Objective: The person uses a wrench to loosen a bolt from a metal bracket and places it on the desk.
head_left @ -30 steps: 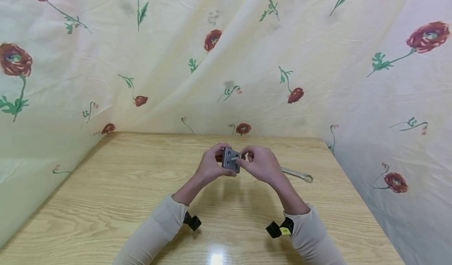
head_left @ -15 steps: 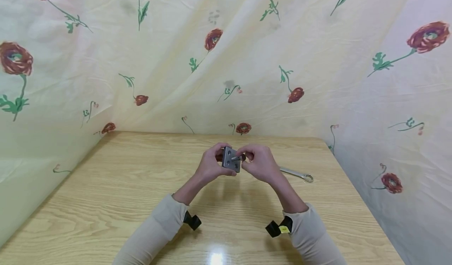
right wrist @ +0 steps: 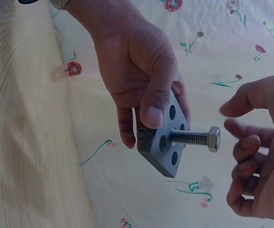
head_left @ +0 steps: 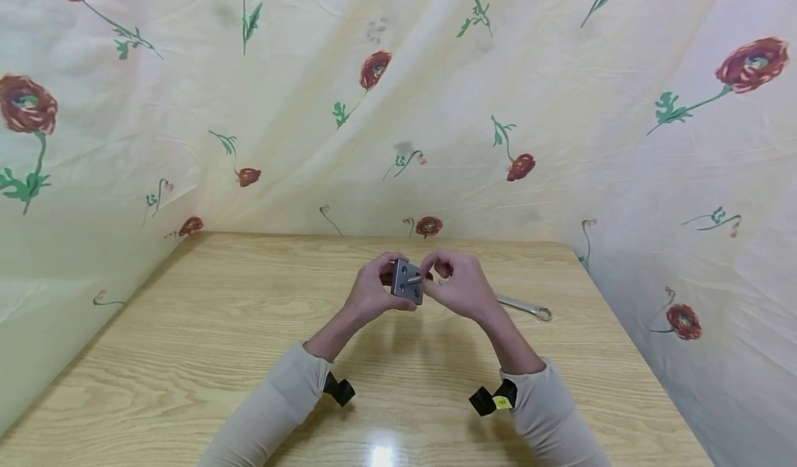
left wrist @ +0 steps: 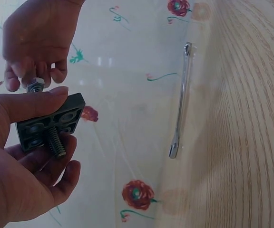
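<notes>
My left hand [head_left: 370, 290] grips a dark grey square plate [right wrist: 161, 145] by its edges, thumb on one side and fingers on the other. Several round holes show in its face. A silver hex bolt [right wrist: 191, 137] passes through the middle of the plate, with a long stretch of thread and the head standing out towards the right. In the left wrist view, the threaded end of the bolt [left wrist: 56, 142] sticks out of the ribbed back side. My right hand [head_left: 459, 284] hovers just beyond the bolt head, thumb and forefinger parted and the other fingers loosely curled, a small gap from the head.
A silver combination wrench [head_left: 526, 306] lies on the wooden table [head_left: 249, 301], behind and right of my right hand. Flower-printed cloth [head_left: 299, 107] hangs behind the table and along both sides. Black wrist cameras sit on both sleeves.
The right hand's fingers have worked at the bolt head, pinching it from shifting positions, and now stand off it. The left hand and plate have stayed in place.
</notes>
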Demonstrator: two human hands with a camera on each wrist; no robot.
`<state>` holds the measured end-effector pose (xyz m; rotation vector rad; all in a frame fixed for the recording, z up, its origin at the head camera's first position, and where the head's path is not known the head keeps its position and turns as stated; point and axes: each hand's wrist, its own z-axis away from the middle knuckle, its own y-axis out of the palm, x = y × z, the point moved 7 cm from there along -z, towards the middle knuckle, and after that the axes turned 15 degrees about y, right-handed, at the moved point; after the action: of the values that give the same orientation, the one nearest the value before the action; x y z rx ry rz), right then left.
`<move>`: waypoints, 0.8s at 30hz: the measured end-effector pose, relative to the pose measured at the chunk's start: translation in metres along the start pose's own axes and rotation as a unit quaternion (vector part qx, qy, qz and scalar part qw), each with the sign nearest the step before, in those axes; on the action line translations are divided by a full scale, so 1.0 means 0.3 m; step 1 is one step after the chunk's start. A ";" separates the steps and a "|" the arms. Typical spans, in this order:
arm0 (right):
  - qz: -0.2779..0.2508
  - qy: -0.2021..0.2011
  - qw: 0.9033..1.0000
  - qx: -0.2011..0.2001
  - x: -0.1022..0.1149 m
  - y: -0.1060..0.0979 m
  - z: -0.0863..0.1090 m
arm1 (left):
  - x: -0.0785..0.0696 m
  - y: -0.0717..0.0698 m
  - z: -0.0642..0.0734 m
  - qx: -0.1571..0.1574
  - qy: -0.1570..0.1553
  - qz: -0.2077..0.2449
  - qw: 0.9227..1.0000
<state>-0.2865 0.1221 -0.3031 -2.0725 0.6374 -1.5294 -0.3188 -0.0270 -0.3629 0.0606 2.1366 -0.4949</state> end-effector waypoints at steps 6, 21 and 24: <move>0.095 0.134 0.986 0.016 -0.071 0.015 -0.016 | 0.000 0.002 -0.001 0.000 -0.003 0.000 1.000; 0.118 0.130 0.982 0.065 -0.078 0.054 -0.023 | 0.005 0.004 -0.009 0.001 0.005 -0.009 1.000; 0.116 0.122 0.984 0.060 -0.068 0.047 -0.020 | 0.000 0.003 -0.007 -0.001 0.006 -0.006 1.000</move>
<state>-0.2989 0.1231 -0.3253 -1.6710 0.8225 -1.6539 -0.3203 -0.0255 -0.3620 0.0487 2.1501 -0.5005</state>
